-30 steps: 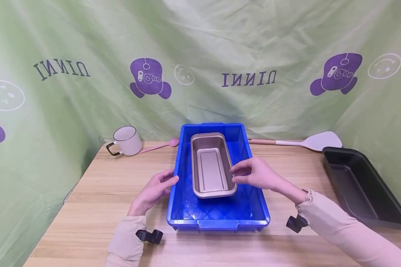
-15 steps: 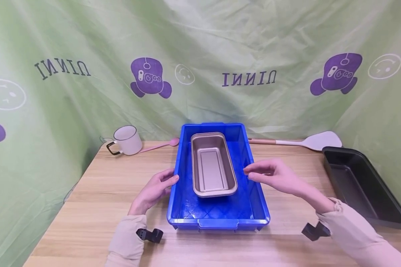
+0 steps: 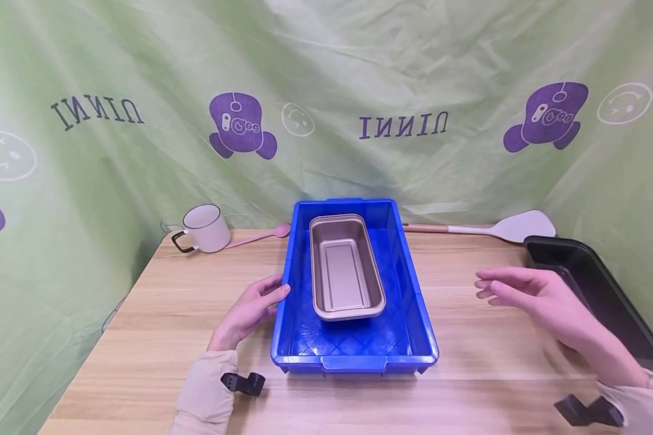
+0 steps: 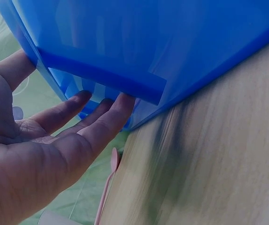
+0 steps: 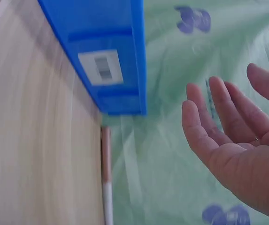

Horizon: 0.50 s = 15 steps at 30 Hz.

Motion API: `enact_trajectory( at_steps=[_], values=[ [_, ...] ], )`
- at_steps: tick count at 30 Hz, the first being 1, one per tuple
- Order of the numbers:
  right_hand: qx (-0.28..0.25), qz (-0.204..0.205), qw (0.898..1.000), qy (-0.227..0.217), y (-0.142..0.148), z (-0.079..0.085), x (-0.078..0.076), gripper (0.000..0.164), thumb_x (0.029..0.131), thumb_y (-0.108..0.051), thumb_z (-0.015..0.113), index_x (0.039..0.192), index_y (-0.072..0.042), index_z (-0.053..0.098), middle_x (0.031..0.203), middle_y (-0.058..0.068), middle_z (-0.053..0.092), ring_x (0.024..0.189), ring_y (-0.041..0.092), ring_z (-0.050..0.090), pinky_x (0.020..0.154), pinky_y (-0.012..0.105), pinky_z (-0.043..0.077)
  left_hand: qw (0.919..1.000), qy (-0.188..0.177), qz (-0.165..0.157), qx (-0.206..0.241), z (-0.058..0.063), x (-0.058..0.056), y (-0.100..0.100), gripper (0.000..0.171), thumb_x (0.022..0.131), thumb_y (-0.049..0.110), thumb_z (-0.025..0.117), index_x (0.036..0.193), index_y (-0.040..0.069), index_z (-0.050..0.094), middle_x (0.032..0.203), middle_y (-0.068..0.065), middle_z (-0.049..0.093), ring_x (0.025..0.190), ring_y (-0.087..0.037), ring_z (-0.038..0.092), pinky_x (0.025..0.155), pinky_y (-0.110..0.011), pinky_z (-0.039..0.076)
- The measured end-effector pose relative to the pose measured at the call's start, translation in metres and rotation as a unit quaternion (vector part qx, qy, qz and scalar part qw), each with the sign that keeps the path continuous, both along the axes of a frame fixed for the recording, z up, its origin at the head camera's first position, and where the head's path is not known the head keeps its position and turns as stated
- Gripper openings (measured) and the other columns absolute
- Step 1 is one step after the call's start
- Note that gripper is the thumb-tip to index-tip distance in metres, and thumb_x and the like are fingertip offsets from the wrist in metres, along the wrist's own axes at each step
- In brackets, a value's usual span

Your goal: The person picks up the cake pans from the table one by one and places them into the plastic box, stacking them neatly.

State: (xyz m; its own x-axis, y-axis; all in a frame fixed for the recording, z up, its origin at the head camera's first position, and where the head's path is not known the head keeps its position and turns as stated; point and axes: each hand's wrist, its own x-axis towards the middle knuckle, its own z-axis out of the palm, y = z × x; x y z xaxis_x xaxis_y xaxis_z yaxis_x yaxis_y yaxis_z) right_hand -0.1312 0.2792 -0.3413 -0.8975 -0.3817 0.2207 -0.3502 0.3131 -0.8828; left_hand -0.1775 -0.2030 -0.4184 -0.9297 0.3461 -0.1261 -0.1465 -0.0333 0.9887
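A blue plastic bin [image 3: 354, 364] stands mid-table with a champagne-coloured loaf pan [image 3: 345, 275] inside it, rim upward, lying slightly askew. My left hand [image 3: 253, 308] grips the bin's left wall. Its thumb lies at the top rim, and in the left wrist view the fingers [image 4: 101, 126] reach under the ledge on the outer side. Off to the right, my right hand [image 3: 544, 302] is in the air with relaxed fingers and holds nothing. It overlaps the near-left part of a black baking pan [image 3: 620, 302] in the head view.
At the back left stand a white enamel mug [image 3: 207, 229] and a pink spoon [image 3: 256, 238]. A white spatula [image 3: 522, 226] with a wooden handle lies along the back right edge. Green printed cloth [image 3: 326, 151] hangs behind the wooden table [image 3: 158, 338].
My right hand has left the loaf pan's right rim and moved right, out over the bin's wall to near the black pan. The left hand has stayed on the bin.
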Motion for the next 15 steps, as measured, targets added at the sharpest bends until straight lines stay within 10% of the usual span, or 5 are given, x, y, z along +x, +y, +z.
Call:
enact_trajectory(
  at_steps=[8,15],
  values=[
    [-0.129,0.032,0.991,-0.034,0.059,-0.021,0.019,0.036,0.097,0.016,0.032,0.124,0.01,0.055,0.117,0.007,0.068,0.101,0.017,0.067,0.084,0.026,0.054,0.9999,0.002,0.0,-0.011,0.003,0.001,0.001,0.057,0.098,0.016,0.053,0.143,-0.011,0.03,0.142,-0.031,0.037,0.117,-0.029,0.053,0.096,-0.041,0.049],
    [-0.303,0.168,0.936,-0.067,0.097,-0.04,0.022,0.051,0.095,0.02,0.01,0.133,0.016,0.044,0.13,0.021,0.057,0.115,0.03,0.059,0.094,0.033,0.049,1.0,0.004,-0.002,-0.004,0.003,0.001,0.0,0.057,0.098,0.015,0.052,0.143,-0.012,0.029,0.141,-0.032,0.037,0.115,-0.028,0.054,0.095,-0.042,0.049]
  ],
)
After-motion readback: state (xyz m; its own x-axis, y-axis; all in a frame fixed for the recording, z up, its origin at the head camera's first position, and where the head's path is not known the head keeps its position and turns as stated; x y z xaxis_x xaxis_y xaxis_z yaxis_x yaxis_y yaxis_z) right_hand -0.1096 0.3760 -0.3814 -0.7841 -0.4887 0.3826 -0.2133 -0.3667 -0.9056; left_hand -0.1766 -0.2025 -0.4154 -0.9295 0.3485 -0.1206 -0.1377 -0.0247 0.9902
